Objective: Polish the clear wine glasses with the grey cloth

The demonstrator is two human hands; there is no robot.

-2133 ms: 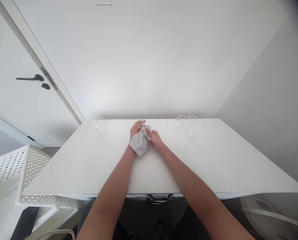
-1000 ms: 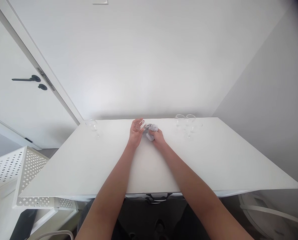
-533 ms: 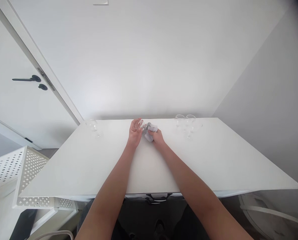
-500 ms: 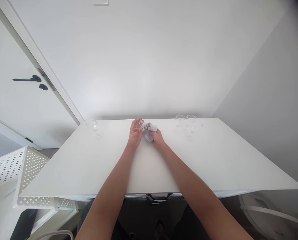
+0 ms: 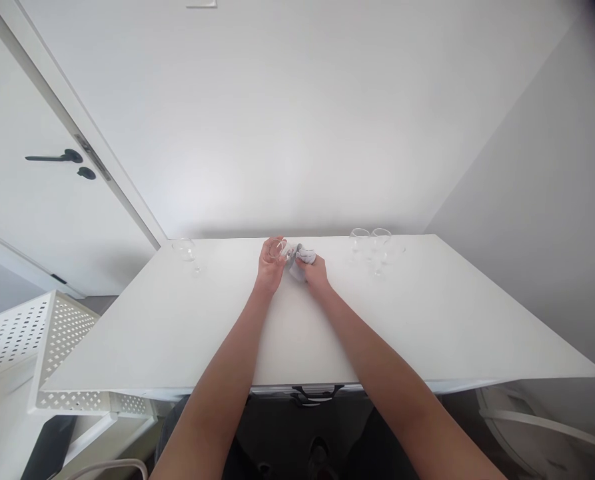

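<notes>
Near the far edge of the white table (image 5: 187,333), my left hand (image 5: 270,265) is closed around the bowl of a clear stemmed glass (image 5: 278,249). The glass lies tilted on its side, its base end toward my right hand. A light grey-white cloth (image 5: 298,269) is pinched in my right hand (image 5: 316,269) and pressed against that end of the glass, covering it. Whether the cloth wraps all the way round the stem is hidden.
One clear stemmed glass (image 5: 184,250) stands at the table's far left. Several similar glasses (image 5: 381,244) stand close together right of my hands. Behind the table rises a white wall (image 5: 297,133). A white perforated basket (image 5: 67,347) is at the lower left, below a door handle (image 5: 57,157).
Both hands stay in nearly the same place, holding the glass and the cloth. The cloth's folds have shifted slightly at my right fingers.
</notes>
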